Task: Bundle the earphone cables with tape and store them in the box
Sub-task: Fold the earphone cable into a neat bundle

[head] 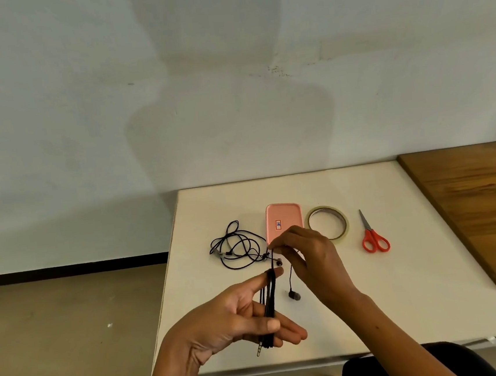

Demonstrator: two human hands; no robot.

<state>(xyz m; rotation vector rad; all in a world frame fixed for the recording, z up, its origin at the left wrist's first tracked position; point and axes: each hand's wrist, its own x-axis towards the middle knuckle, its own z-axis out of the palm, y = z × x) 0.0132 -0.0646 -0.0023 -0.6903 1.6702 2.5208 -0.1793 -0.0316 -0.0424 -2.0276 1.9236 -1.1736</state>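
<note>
Pale wall and tan floor frame a white table [386,289], with a brown wooden board [478,202] lying along its far right side. On the table sit a pink box [283,220], closed as far as can be seen, a tape roll [328,222] just beside it, red scissors [374,237] further right, and a second earphone cable [236,246] lying in a loose tangle to the left of the box. Above the near edge, the left hand [238,322] holds the folded cable loops [269,307], thumb pressing them against nearly straight fingers, with the jack plug [259,349] sticking out below. The right hand [311,260] pinches the strand's upper end between curled fingertips, while one earbud [294,295] dangles free. The likeliest trouble appears to be the loops springing apart if the thumb eases off when a hand goes for the tape, since nothing binds them yet. The hanging earbud could also snag the tangled cable nearby, or slip out of the bundle before taping.
</note>
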